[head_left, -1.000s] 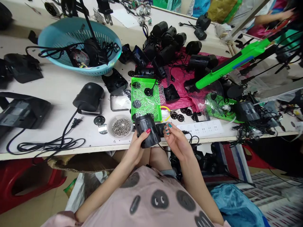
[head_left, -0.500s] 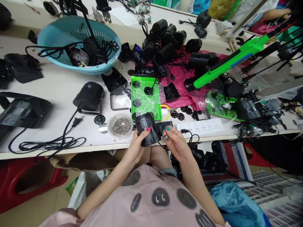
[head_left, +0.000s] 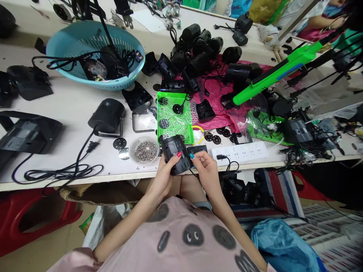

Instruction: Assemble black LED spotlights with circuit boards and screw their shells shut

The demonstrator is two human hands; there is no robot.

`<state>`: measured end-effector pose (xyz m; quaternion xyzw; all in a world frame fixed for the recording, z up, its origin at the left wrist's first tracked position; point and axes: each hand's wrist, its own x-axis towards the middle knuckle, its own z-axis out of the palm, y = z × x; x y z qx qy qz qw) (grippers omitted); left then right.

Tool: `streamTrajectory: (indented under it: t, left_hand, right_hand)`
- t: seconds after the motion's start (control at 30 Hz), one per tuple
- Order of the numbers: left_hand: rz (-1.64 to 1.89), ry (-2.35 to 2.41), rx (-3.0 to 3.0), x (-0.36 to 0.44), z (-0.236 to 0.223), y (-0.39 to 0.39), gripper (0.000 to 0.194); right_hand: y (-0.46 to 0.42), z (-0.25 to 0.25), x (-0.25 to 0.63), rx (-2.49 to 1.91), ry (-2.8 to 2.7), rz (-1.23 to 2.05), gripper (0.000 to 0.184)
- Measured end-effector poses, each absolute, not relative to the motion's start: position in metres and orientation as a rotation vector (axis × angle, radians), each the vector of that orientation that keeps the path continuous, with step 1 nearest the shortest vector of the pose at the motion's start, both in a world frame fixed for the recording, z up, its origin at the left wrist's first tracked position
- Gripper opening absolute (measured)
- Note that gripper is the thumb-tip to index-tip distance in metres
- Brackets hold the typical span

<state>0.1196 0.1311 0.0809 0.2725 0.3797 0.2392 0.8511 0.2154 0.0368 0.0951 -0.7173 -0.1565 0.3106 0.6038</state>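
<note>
My left hand [head_left: 165, 174] grips a black cylindrical lamp housing [head_left: 176, 153] at the table's front edge, thumb on top. My right hand [head_left: 204, 169] is curled beside the housing, fingertips touching its right side; what it pinches, if anything, is too small to see. A small black square part [head_left: 200, 149] lies just behind the right hand. A clear dish of small screws [head_left: 145, 150] sits left of the housing, and a green perforated tray [head_left: 174, 118] lies behind it.
A blue basket [head_left: 85, 41] with cables stands at the back left. A finished black lamp [head_left: 107, 115] with its cord lies left of centre. A white power strip [head_left: 241, 152], a green tool [head_left: 272, 77] and several black housings on pink plastic crowd the right.
My right hand has moved left and closed in against the housing's side. The left hand has kept its grip, and the housing has hardly shifted.
</note>
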Motion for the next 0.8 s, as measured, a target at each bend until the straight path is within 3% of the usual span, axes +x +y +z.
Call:
streamTrajectory:
  t: [0.37,0.6,0.8]
  left_hand:
    - [0.555,0.832,0.511,0.120,0.082,0.132,0.032]
    - [0.515,0.855,0.422,0.121,0.085,0.132,0.040]
    - [0.462,0.804,0.458,0.119,0.087,0.130,0.043]
  right_hand:
    - [0.025,0.100,0.202,-1.836,-0.529,0.561,0.019]
    - [0.013,0.103,0.197,-1.892,-0.744,0.554,0.032]
    - [0.013,0.103,0.211,-1.596,-0.206,0.671,0.025]
